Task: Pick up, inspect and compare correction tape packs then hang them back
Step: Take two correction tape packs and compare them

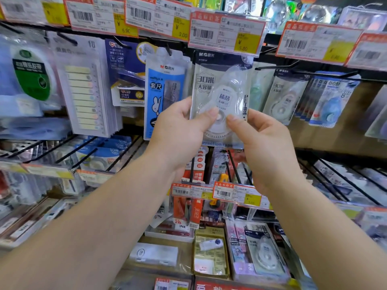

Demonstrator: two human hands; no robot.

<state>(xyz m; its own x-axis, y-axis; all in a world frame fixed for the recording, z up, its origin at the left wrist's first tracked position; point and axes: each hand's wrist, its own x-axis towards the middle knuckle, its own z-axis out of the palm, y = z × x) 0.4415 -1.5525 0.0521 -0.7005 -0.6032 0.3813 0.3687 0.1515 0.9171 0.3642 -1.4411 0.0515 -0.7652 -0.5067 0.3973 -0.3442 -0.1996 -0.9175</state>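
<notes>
Inspection: left hand (180, 124) and right hand (263, 143) pinch one correction tape pack (219, 91) by its lower edge.
Remaining: comparing, rehanging on peg hook (276, 66).

Peg-hook rack (276, 66): hanging ruler pack (165, 91), sticky-tab pack (83, 86), staples pack (127, 80).

Correction tape pack (219, 88): clear blister w/ white dispenser, dark header, upright, front facing cam, held up before the hooks. More packs: one hanging to the right (281, 97), another in lower bin (265, 251).
</notes>
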